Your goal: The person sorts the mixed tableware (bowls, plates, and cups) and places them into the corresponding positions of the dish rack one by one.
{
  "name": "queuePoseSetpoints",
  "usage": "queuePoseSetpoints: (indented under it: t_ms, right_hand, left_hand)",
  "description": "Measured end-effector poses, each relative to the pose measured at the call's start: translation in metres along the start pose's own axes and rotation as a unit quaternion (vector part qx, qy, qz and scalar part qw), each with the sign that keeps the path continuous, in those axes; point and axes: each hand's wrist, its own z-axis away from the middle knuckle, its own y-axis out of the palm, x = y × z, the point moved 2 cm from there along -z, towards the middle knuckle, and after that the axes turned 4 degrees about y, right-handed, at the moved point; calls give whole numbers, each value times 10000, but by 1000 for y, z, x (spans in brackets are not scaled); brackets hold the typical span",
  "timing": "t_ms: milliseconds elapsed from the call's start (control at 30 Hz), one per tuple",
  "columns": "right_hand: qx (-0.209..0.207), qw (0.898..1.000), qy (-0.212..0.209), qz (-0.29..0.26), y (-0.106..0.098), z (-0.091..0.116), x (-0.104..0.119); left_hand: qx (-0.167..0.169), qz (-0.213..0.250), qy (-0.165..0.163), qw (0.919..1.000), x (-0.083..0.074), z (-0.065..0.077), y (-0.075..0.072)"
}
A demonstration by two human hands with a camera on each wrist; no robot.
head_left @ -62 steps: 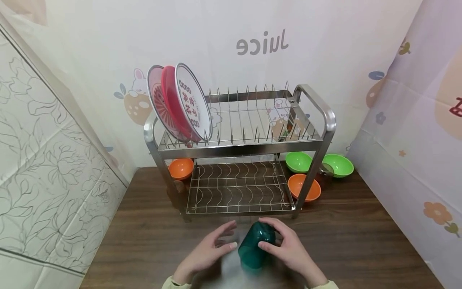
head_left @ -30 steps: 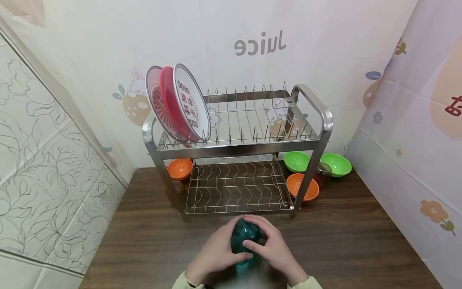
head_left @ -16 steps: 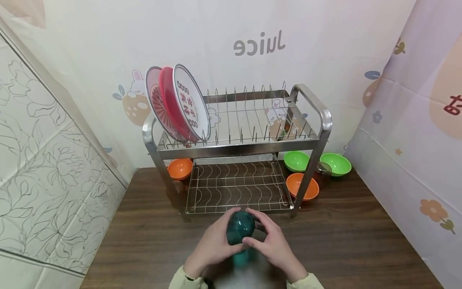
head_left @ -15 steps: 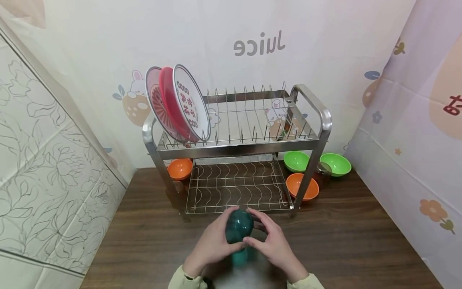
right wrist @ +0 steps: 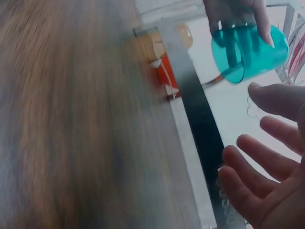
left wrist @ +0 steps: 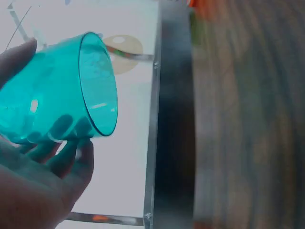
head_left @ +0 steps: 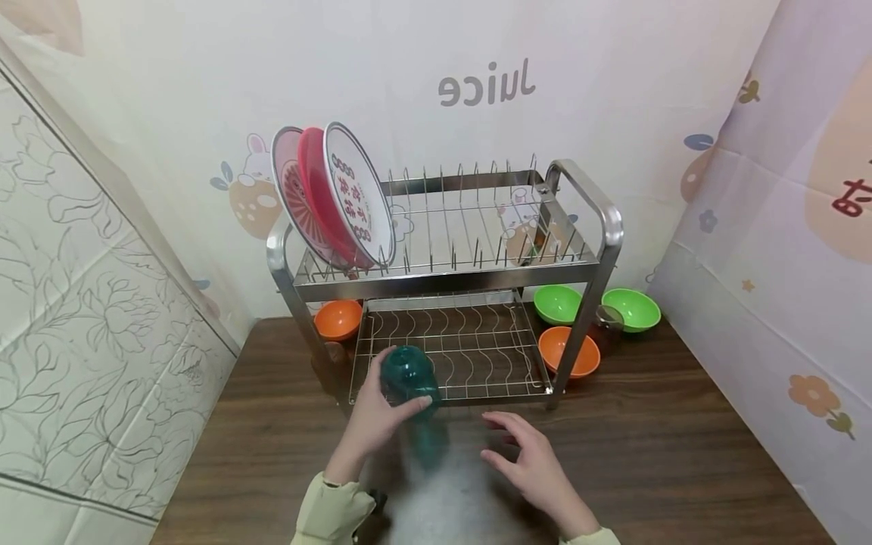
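A translucent teal cup (head_left: 407, 372) hangs mouth down before the left front part of the rack's lower tier. My left hand (head_left: 371, 416) grips it around the side, thumb toward me and fingers behind. Through the clear wall of the cup (left wrist: 52, 90), the left wrist view shows several fingertips pressed against it. My right hand (head_left: 534, 463) hovers over the table to the right, apart from the cup, its fingers loosely bent and holding nothing. In the right wrist view, the right hand's fingers (right wrist: 262, 157) are spread below the cup (right wrist: 257, 55).
A two-tier metal dish rack (head_left: 450, 281) stands at the back of the wooden table (head_left: 654, 454). Plates (head_left: 357, 200) lean at its upper left. An orange bowl (head_left: 338, 320) sits behind on the left; green bowls (head_left: 633, 310), another orange bowl (head_left: 568, 352) and a dark glass (head_left: 606, 325) are on the right.
First in the right hand, then between both hands, the cup is now in the left hand alone. It has moved left and toward the rack. The right hand has let go and drawn away rightward.
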Motion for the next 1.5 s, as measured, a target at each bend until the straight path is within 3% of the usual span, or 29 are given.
queuePoseSetpoints:
  t_ms: [100, 267, 500, 667, 867, 1033, 1233, 1367, 1500]
  right_hand:
    - [66, 9991, 113, 401, -2, 0, -6]
    - [517, 9927, 330, 1038, -3, 2, -18]
    - [914, 9812, 248, 1679, 3, 8, -30]
    - [883, 9804, 250, 1746, 5, 11, -30]
    - [795, 9814, 600, 1641, 6, 11, -31]
    - [440, 9860, 886, 1344, 5, 14, -34]
    - [-34, 9931, 1099, 415, 4, 18, -42]
    - [116, 9881, 1408, -614, 4, 17, -48]
    - [578, 9760, 1513, -1459, 1, 17, -51]
  left_hand:
    - [-208, 35, -110, 9997, -2, -11, -5]
    - [-492, -47, -329, 9982, -2, -30, -7]
    - [-916, -90, -627, 9938, 12, -57, -3]
    - [-1206, -61, -563, 9911, 15, -72, -1]
    - [-1471, -74, -617, 9872, 17, -85, -1]
    - [-1436, -273, -692, 9868, 22, -95, -2]
    - [-1511, -419, -604, 9858, 25, -107, -5]
    - [-1586, -455, -579, 9846, 25, -114, -8]
    - [-1686, -294, -595, 9834, 25, -118, -8]
